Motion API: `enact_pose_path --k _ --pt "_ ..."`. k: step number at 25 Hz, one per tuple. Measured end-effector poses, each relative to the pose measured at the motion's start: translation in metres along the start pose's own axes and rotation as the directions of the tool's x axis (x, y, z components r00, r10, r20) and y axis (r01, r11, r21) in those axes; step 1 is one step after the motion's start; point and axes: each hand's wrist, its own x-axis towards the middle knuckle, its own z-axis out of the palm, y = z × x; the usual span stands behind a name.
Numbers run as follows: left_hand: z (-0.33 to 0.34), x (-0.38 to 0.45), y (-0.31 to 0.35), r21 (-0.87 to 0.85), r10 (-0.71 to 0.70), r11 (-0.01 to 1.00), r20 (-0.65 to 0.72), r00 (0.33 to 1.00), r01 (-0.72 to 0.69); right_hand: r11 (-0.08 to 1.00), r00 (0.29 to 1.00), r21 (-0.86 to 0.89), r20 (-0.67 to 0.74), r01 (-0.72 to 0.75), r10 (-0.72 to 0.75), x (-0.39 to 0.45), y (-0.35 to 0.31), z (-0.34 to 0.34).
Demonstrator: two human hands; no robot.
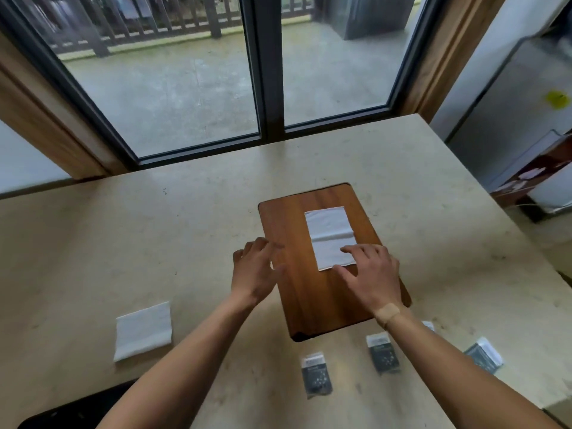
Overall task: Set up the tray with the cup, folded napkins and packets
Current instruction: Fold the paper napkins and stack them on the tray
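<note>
A brown wooden tray (297,218) lies on the beige table. A white folded napkin (329,233) rests on the tray's right half. My right hand (370,275) has its fingers spread, with the fingertips touching the napkin's near corner. My left hand (257,270) hovers open over the tray's left edge, holding nothing. A second white napkin (143,331) lies on the table at the near left. Three dark packets lie near the front edge: one (316,378), another (383,354), and a third (483,356) at the right. No cup is in view.
The table (154,236) reaches back to a large window (185,88). A brown box (532,178) and a grey cabinet stand off the table's right side. A dark chair seat (71,407) shows below the near left edge.
</note>
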Motion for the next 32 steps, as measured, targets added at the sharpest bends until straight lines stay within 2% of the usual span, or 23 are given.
enact_pose_path --k 4,10,22,27,32 --pt "0.014 0.026 0.022 0.015 -0.025 1.000 0.020 0.999 0.025 0.999 0.999 0.038 0.036 -0.007 0.006 0.027 0.024 0.007" --pt "0.045 0.060 0.039 0.004 -0.016 1.000 0.009 1.000 0.016 1.000 0.989 0.007 0.147 0.011 -0.012 0.065 0.053 0.031" --pt "0.089 0.088 0.047 0.022 -0.007 1.000 -0.007 1.000 0.007 0.997 0.995 -0.025 0.076 0.070 -0.068 0.094 0.075 0.071" --pt "0.087 0.089 0.051 0.000 -0.009 1.000 -0.027 1.000 0.009 1.000 0.997 0.017 0.081 -0.007 0.006 0.095 0.067 0.067" --pt "0.065 0.082 0.056 -0.095 -0.044 0.995 -0.061 0.997 0.038 0.981 0.985 0.174 0.163 -0.090 0.062 0.091 0.056 0.051"
